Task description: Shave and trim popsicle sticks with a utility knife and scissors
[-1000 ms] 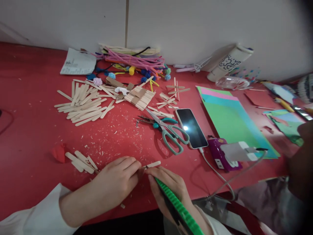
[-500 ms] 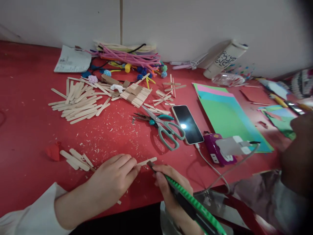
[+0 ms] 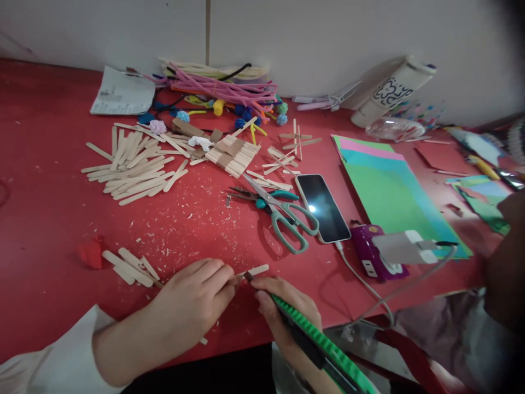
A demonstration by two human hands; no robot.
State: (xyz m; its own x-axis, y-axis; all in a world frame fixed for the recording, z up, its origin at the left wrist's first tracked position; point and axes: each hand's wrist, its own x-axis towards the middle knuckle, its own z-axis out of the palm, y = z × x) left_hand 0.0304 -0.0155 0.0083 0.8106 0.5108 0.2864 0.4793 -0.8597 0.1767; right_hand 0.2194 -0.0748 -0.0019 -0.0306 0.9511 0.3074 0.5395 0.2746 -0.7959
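Note:
My left hand (image 3: 192, 306) pinches one end of a short wooden craft stick (image 3: 256, 270) and holds it down on the red table (image 3: 49, 213) near its front edge. My right hand (image 3: 287, 312) is wrapped round a green and black utility knife (image 3: 324, 350). The knife's tip touches the stick just right of my left fingertips. Wood shavings lie scattered on the table beyond my hands.
A pile of craft sticks (image 3: 131, 169), a glued stick panel (image 3: 232, 153), scissors (image 3: 283, 210), a phone (image 3: 322, 207) on a cable, a purple charger (image 3: 377, 254) and coloured paper (image 3: 389, 191) lie beyond. Cut stick pieces (image 3: 129, 267) sit at the left. Another person's arm (image 3: 500, 273) is at the right.
The knife tip has come back against the stick after drawing slightly away. The view has shifted a little. My left hand keeps its hold.

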